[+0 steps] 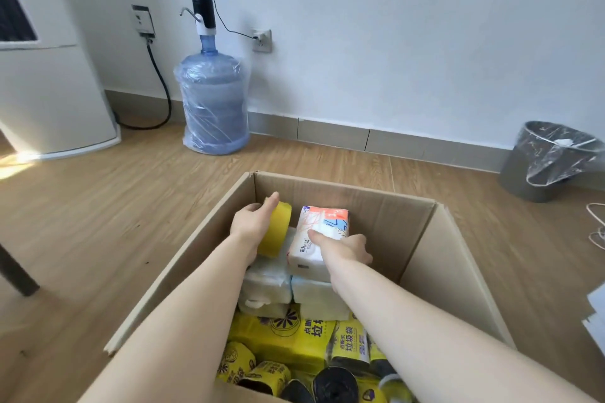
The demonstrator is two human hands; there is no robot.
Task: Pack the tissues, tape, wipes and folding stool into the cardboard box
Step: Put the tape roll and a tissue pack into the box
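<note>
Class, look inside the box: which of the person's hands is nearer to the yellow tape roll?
Left. The left hand grips the yellow tape roll at the box's far-left corner; the right hand is apart from it, holding the tissue pack beside it.

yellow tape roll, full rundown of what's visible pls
The yellow tape roll is a glossy, wide ring of opaque yellow tape, plastic by its look. It stands on edge, tilted, with its outer band facing the camera; the core is hidden. It sits inside the cardboard box near the far left corner, above white tissue packs. The left hand grips it from the left, fingers curled over the top. A printed tissue pack, held by the right hand, is just beside it; contact unclear.
</note>
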